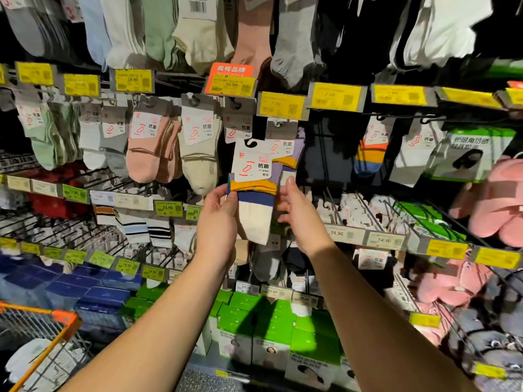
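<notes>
Two hands, head view: both raised at a shop wall of hanging socks.
Thing in hand: yellow, blue and cream striped sock pack (256, 205) with a white printed card header (252, 165), held off the rack in front of the middle row.
Long axis: near upright, black hook end up, cream toe end down, top leaning slightly right.
Left hand (219, 210): pinches the pack's left edge at the yellow band, thumb in front, fingers behind.
Right hand (298, 213): fingers mostly straight and a little apart, tips touching the pack's right edge; no clear pinch seen.
Key relation: pack lies between the two hands, left hand carrying it, so left is the nearer, working hand.
Behind: matching lilac and yellow hanging sock pack (287, 152) on its peg under a yellow price tag (281, 105), just up and right of the held hook.
Judgement: rehanging would need the hook lifted up and right; the orange wire cart (63, 321) lies down and left.
</notes>
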Demonstrator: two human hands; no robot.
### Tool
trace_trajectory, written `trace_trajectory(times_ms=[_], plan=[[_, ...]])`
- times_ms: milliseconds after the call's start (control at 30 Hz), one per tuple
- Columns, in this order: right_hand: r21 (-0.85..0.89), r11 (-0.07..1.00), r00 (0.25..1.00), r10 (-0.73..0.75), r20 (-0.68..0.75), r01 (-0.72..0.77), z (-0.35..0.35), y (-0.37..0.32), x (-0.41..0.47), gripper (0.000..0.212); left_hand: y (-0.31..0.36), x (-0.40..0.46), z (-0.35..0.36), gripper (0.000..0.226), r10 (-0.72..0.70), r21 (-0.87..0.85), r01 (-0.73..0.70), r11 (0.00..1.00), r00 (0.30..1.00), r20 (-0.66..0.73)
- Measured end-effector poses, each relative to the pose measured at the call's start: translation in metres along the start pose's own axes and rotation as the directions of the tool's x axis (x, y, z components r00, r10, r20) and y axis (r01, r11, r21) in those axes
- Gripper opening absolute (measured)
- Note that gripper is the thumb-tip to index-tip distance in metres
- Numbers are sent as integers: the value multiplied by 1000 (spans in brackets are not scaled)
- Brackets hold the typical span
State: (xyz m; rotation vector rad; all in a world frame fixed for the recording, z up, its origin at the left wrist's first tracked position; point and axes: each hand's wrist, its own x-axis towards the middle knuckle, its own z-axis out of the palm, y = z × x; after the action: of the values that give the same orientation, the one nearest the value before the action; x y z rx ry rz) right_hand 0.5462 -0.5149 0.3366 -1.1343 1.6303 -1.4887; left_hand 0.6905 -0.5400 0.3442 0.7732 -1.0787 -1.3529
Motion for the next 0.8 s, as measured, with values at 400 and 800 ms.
trace_trajectory(times_ms=[400, 800], plan=[[-18, 990, 984, -143, -106, 141, -11, -26, 12, 31, -2, 15, 27, 21, -2, 157, -16, 987, 993, 118], [-31, 988, 972, -153, -178, 150, -19, -36, 42, 20, 7, 38, 37, 28, -17, 366, -46, 930, 986, 166]])
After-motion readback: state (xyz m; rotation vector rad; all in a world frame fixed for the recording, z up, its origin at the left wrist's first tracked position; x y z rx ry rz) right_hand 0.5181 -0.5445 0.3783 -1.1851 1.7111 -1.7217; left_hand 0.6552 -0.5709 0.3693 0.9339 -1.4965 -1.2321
